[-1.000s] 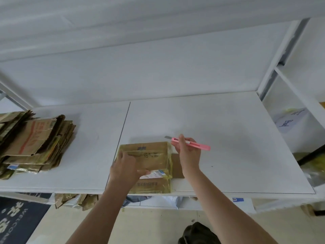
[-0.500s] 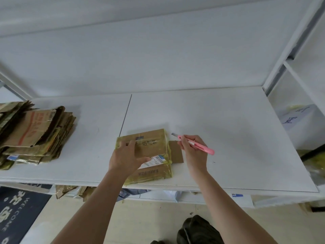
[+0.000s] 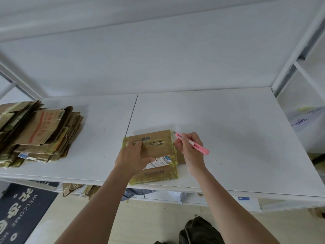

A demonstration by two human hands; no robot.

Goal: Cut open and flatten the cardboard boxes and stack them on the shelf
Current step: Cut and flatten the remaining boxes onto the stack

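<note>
Cardboard box (image 3: 154, 148), wrapped in yellowish tape, lies low and flat near the front edge of the shelf (image 3: 228, 124), about midway along it, and you are about to cut it. Your right hand (image 3: 190, 150) has its grip closed round the pink utility knife (image 3: 192, 143), held like a pen, with the blade tip at the box's far right corner. Your left hand (image 3: 133, 156) presses down on the box top, fingers spread over it and the thumb lying toward the white shipping label (image 3: 161, 161).

The main risk, as I judge it, is to that left hand: if you draw the blade toward you along the right edge and it skids on the glossy tape, it could run toward your thumb. Keep the fingers left of the cut line.

A pen-style hold gives little force; thick tape may snag the blade, and a sudden release would make it jump.

Because the box sits close to the shelf's front edge, a hard pull toward you might drag it off. Too deep a cut could score the shelf surface.

Well apart, at the shelf's left end, the stack of flattened boxes (image 3: 40, 136) sits somewhat unevenly; adding to it carelessly may tip it.
</note>
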